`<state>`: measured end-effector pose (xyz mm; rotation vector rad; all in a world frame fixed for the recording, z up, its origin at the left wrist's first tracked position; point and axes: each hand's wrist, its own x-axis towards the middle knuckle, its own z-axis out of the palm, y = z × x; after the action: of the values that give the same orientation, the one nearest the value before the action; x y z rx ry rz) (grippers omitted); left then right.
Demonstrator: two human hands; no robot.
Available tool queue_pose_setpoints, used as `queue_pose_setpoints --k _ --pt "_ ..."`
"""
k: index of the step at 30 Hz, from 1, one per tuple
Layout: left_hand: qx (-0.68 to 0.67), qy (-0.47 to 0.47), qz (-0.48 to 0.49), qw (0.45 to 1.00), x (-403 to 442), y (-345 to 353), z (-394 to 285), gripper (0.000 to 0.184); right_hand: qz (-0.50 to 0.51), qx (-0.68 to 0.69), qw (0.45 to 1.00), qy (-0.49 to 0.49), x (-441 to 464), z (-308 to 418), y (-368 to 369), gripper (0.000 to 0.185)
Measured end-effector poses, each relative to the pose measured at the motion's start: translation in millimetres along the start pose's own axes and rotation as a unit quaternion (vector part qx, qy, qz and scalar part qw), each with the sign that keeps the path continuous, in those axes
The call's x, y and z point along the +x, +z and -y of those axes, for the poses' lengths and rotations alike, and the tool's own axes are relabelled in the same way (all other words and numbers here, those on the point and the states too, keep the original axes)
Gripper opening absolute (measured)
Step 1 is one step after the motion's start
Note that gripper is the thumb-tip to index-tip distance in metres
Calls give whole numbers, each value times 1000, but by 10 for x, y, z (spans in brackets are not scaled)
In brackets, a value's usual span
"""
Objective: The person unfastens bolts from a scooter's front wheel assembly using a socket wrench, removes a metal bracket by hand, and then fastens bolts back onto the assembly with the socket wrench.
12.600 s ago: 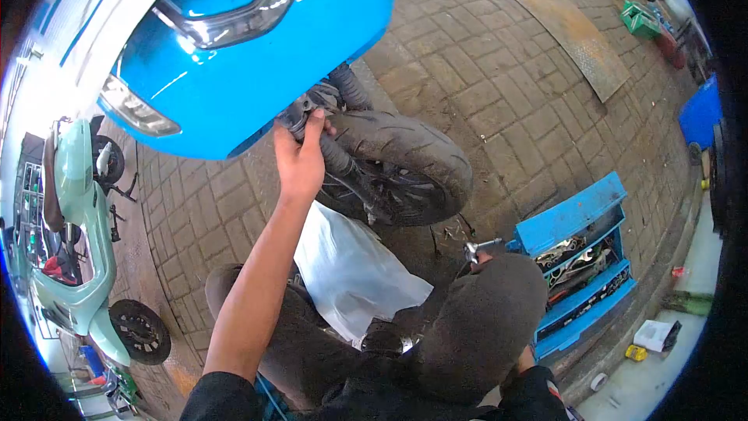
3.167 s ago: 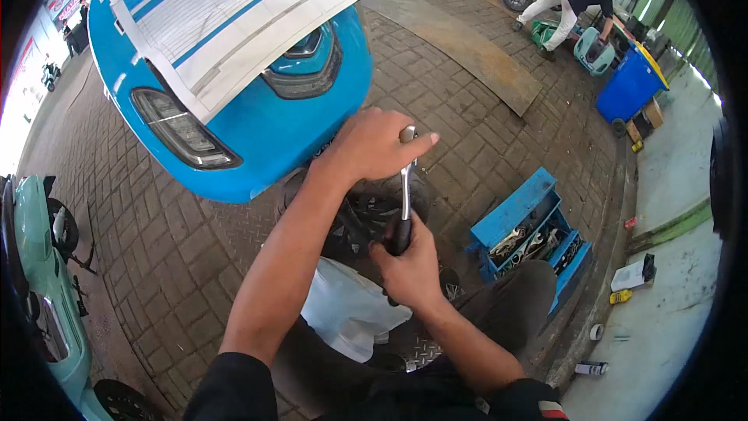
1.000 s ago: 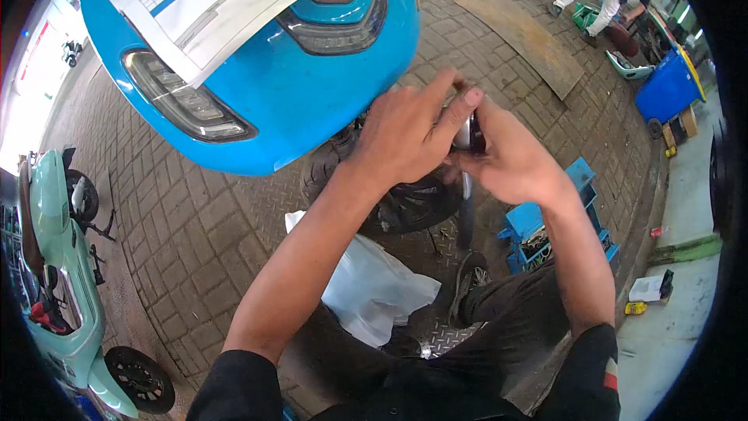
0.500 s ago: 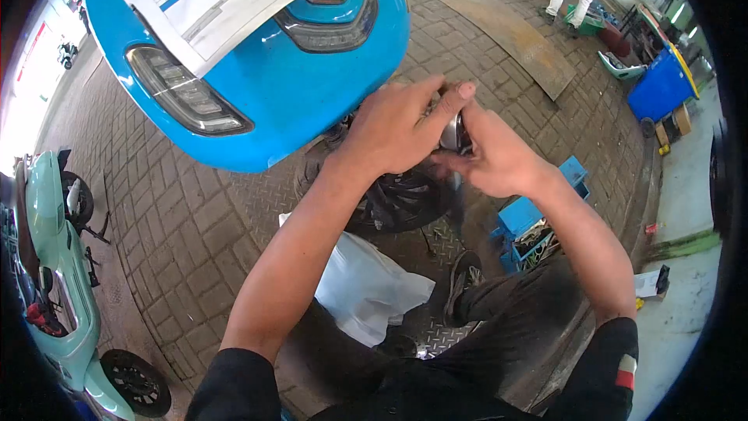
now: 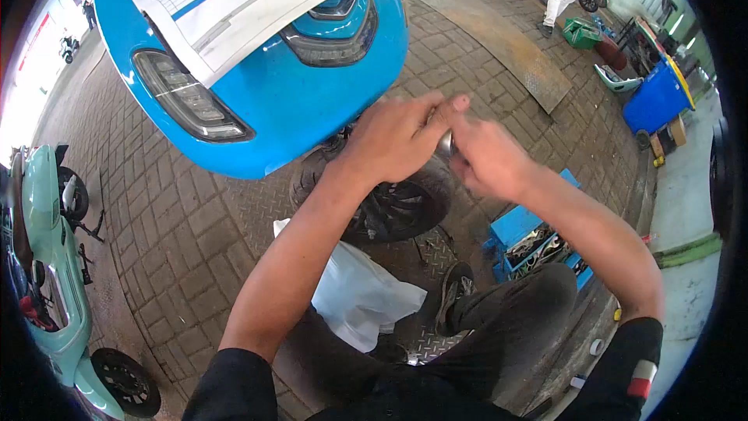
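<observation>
My left hand and my right hand meet in front of the blue scooter, above its wheel. Between them shows the silvery edge of a small round metal part, mostly covered by the fingers. My left hand is closed around its near side, the thumb lying over the top. From the other side my right hand is also closed on it, slightly smeared by motion. What kind of part it is I cannot tell.
A white plastic bag lies between my legs on the metal plate. To the right stands an open blue toolbox with tools. Mint-green scooters are parked at left. Further back are a blue bin, a green crate and another person.
My right hand has turned and closed in toward my left hand, covering more of the metal part. The view has shifted slightly, and the person at the back stands more upright.
</observation>
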<state>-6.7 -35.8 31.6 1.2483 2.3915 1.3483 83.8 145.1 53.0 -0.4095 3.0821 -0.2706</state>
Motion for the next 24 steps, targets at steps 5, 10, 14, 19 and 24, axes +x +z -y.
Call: queue_pose_setpoints --k 5,10,14,19,24 --pt "-38 -1 -78 996 4 2 16 59 -142 -210 938 -238 334 -340 -122 39" --pt "75 -14 -4 997 -5 99 69 66 139 488 853 124 50 103 -144 33" --pt "38 -21 -17 999 6 10 -48 68 32 244 967 67 77 -120 82 31" --pt "49 -19 -30 998 -16 25 -21 66 -29 -2 998 -50 86 -70 85 31" --pt "-38 -22 -19 999 27 -37 -29 68 168 619 733 225 98 234 -320 32"
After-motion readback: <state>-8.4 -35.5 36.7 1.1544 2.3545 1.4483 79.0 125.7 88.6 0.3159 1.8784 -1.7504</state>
